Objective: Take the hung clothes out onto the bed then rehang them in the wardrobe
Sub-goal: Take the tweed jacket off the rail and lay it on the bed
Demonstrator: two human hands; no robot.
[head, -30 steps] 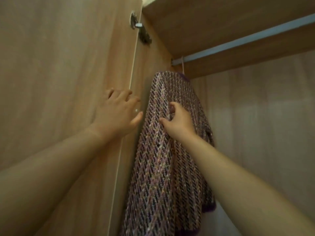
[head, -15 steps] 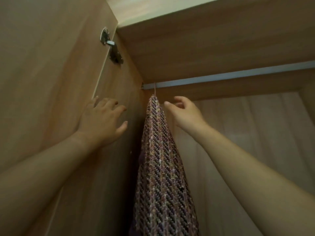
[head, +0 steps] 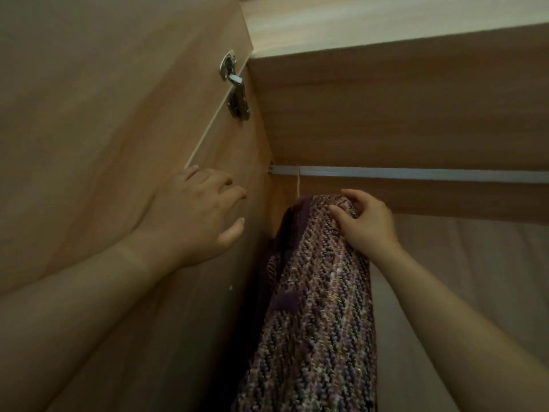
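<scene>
A purple, multicoloured knitted garment point(head: 320, 307) hangs from the metal rail point(head: 416, 176) at the wardrobe's left end, its thin hanger hook point(head: 298, 181) looped over the rail. My right hand point(head: 364, 221) grips the garment's top at the shoulder, fingers curled over the knit. My left hand point(head: 196, 212) rests flat with spread fingers on the wardrobe's left side panel, beside the garment and not touching it. The hanger's body is hidden under the knit.
The open wardrobe door point(head: 89, 114) fills the left, joined by a metal hinge point(head: 236, 90). A wooden top panel point(head: 401, 93) sits just above the rail. The pale back wall point(head: 475, 278) lies behind, with the rail bare to the right.
My right hand moved from beside the hanger's top onto the garment's shoulder and closed on it. The view tilted upward and nearer. My left hand stayed on the side panel.
</scene>
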